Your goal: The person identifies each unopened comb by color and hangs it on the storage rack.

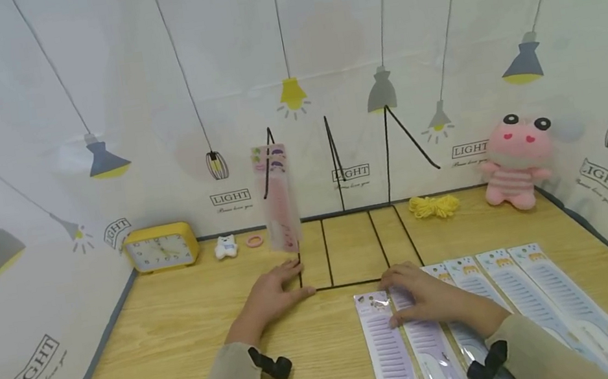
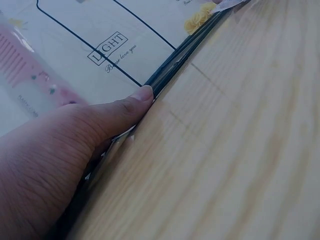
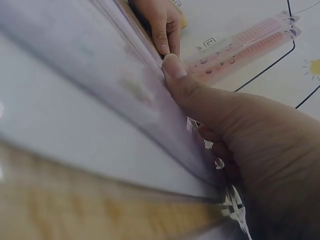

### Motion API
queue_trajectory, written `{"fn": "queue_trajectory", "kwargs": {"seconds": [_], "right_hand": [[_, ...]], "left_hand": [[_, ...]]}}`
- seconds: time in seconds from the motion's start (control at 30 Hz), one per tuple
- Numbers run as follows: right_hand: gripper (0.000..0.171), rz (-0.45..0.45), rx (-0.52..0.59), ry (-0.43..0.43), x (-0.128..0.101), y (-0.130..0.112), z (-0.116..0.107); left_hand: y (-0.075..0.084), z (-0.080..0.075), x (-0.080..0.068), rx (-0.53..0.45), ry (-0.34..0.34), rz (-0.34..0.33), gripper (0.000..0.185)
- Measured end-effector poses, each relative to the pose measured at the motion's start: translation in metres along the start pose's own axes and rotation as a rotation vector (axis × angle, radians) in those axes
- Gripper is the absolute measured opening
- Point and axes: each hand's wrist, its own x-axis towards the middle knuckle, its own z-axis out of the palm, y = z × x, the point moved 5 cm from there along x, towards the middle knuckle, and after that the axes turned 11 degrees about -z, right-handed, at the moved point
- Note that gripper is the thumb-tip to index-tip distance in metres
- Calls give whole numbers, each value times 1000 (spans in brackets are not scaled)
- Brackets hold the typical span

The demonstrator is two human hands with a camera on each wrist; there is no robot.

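Note:
A black wire display rack (image 1: 327,251) stands at the back of the table, with two pink comb packs (image 1: 279,203) hanging on its left hook. My left hand (image 1: 273,295) lies on the tabletop at the rack's front left corner. Its fingers are extended, and the thumb (image 2: 142,95) reaches the rack's wire. To the right, my right hand (image 1: 428,292) holds the upper end of a purple comb pack (image 1: 429,341), thumb (image 3: 175,67) along its edge and fingers curled at the far side. Another purple comb pack (image 1: 387,341) lies flat just left of it.
Several blue comb packs (image 1: 566,288) lie side by side at the right, partly under my right forearm. Along the back stand a yellow clock (image 1: 161,248), a small white bear (image 1: 225,247), a pink ring (image 1: 255,241), yellow cord (image 1: 434,206) and a pink plush toy (image 1: 515,164).

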Motion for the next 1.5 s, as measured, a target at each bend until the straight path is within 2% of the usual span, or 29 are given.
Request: {"fn": "queue_trajectory", "kwargs": {"seconds": [0.17, 0.37, 0.47, 0.6, 0.8, 0.93, 1.07, 1.2, 1.33, 1.5], "right_hand": [[63, 38, 10, 21, 0, 4, 1], [34, 10, 6, 69, 0, 7, -1], [26, -15, 13, 102, 0, 8, -2], [21, -18, 25, 153, 0, 9, -4], [17, 24, 80, 277, -2, 12, -9], [16, 59, 107, 322, -2, 14, -10], [13, 130, 130, 376, -5, 17, -11], [15, 263, 191, 456, -9, 22, -15], [20, 377, 328, 514, -9, 24, -17], [22, 461, 477, 553, -10, 25, -16]], "left_hand": [[1, 0, 0, -6, 3, 10, 79], [5, -2, -1, -6, 8, 21, 78], [5, -3, -1, 3, 18, 24, 77], [4, -3, 0, 23, 16, 15, 77], [3, -4, 0, 24, 30, 21, 77], [2, -4, -1, 23, 32, 15, 77], [1, -2, -2, 26, 18, 15, 78], [2, -1, -3, 19, 7, 7, 79], [3, -2, -2, 16, 15, 6, 78], [5, -2, -2, 17, 13, 9, 76]]}}
